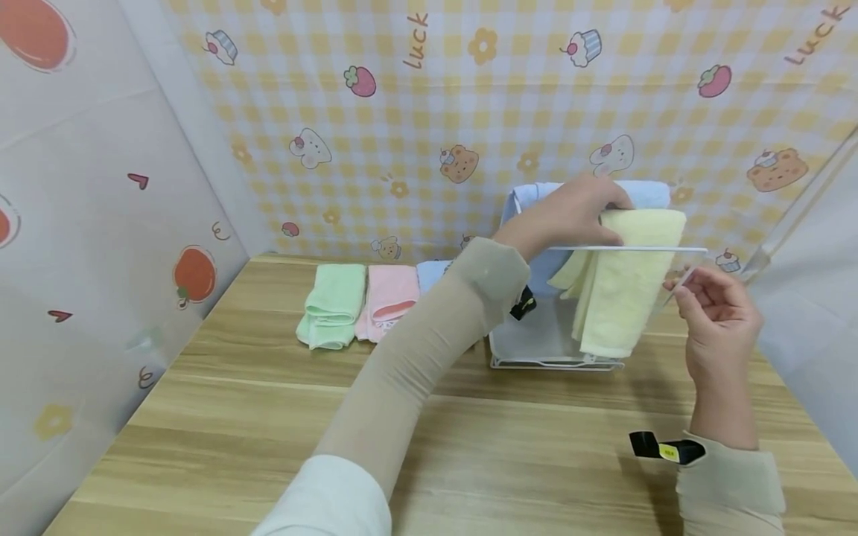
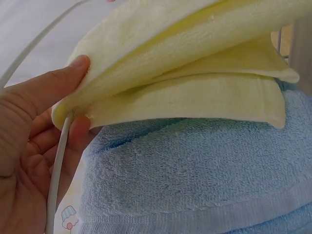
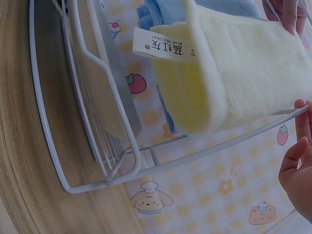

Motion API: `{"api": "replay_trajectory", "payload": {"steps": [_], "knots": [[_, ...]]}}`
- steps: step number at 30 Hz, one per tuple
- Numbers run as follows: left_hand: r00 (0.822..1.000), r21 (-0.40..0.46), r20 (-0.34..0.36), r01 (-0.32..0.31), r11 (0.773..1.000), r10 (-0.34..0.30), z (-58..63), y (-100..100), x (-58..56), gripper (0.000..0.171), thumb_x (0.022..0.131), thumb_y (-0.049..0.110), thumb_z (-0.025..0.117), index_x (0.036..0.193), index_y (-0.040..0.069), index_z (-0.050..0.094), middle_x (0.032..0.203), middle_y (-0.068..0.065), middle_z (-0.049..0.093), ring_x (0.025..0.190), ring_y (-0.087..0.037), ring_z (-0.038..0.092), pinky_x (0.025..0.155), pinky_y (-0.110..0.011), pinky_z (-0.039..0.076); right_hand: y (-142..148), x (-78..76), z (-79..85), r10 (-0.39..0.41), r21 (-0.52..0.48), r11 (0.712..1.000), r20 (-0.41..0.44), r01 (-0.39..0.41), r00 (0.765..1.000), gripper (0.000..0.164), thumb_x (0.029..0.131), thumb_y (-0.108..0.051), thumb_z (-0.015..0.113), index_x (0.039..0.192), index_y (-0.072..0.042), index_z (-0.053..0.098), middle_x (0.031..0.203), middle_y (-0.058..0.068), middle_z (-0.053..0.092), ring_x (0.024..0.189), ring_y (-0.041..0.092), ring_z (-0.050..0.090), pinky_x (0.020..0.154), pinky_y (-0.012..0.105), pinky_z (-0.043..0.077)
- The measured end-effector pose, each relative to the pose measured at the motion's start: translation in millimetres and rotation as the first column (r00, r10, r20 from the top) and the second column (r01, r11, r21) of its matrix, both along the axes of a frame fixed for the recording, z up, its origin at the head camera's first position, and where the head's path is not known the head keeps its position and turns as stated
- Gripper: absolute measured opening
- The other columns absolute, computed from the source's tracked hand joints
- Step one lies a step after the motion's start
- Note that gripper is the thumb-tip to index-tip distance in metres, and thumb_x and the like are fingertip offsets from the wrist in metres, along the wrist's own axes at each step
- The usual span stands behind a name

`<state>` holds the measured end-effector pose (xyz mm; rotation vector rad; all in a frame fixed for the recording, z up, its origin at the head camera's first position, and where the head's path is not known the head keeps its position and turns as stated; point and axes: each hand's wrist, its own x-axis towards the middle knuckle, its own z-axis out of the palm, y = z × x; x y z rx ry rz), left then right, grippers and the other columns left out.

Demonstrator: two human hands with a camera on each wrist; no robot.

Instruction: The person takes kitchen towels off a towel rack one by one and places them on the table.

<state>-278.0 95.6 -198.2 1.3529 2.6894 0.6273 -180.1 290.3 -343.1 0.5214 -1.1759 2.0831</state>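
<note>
Nearest, the right hand (image 1: 720, 316) pinches the side of the white wire rack (image 1: 556, 365) at 3 o'clock from the pale yellow hand towel (image 1: 623, 305); a steady pinch there should stop the frame tipping. Its forearm rises from 5 o'clock, fingers curled inward. The front bar (image 1: 643, 249) crosses before the yellow towel, which hangs folded over a rack wire. Its layers splay at 9 o'clock, so it seems best to line up the edges and even the 2 hanging sides, easing the fold along rather than yanking. The left hand (image 1: 579, 212), reaching in from 7 o'clock, grips the fold's upper corner around that wire, thumb on the near face. A light grip should avoid dragging the blue terry towel (image 1: 646, 195) draped behind.
</note>
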Motion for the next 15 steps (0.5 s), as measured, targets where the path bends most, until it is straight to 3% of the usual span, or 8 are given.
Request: {"api": "replay_trajectory", "payload": {"steps": [11, 15], "knots": [[0.995, 0.08, 0.047, -0.09, 0.993, 0.087, -0.6, -3.7, -5.8, 0.022, 0.089, 0.016, 0.075, 0.111, 0.016, 0.075, 0.114, 0.005, 0.073, 0.105, -0.005, 0.062, 0.091, -0.009, 0.044, -1.4, 0.1, -0.5, 0.002, -0.007, 1.0, 0.007, -0.002, 1.0, 0.028, 0.084, 0.032, 0.049, 0.111, 0.026, 0.056, 0.091, 0.021, 0.07, 0.079, 0.026, 0.07, 0.066, 0.021, 0.056], [0.995, 0.079, 0.021, -0.098, 0.992, 0.097, -0.4, -4.2, -4.8, 0.022, 0.09, 0.018, 0.075, 0.112, 0.017, 0.075, 0.115, 0.006, 0.073, 0.106, -0.005, 0.061, 0.09, -0.009, 0.043, -0.6, -0.7, 0.1, 0.005, -0.003, 1.0, 0.0, -0.005, 1.0, 0.028, 0.084, 0.032, 0.049, 0.11, 0.026, 0.057, 0.092, 0.021, 0.07, 0.079, 0.026, 0.07, 0.067, 0.022, 0.056]]}}
